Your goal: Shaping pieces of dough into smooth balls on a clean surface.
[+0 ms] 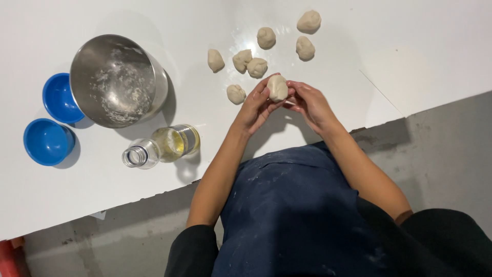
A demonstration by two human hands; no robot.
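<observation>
A pale lump of dough (278, 87) is held above the white table (410, 46) between both hands. My left hand (254, 106) grips it from the left, my right hand (310, 102) from the right, fingertips pressed against it. Several more dough balls lie on the table beyond the hands, the nearest one (236, 94) just left of my left hand, others (257, 67) (305, 47) farther back.
A flour-dusted steel mixing bowl (115, 79) stands at the left with two blue bowls (59, 97) (47, 141) beside it. A glass bottle of oil (163, 145) lies near the table's front edge. Grey floor (451, 154) shows at the right.
</observation>
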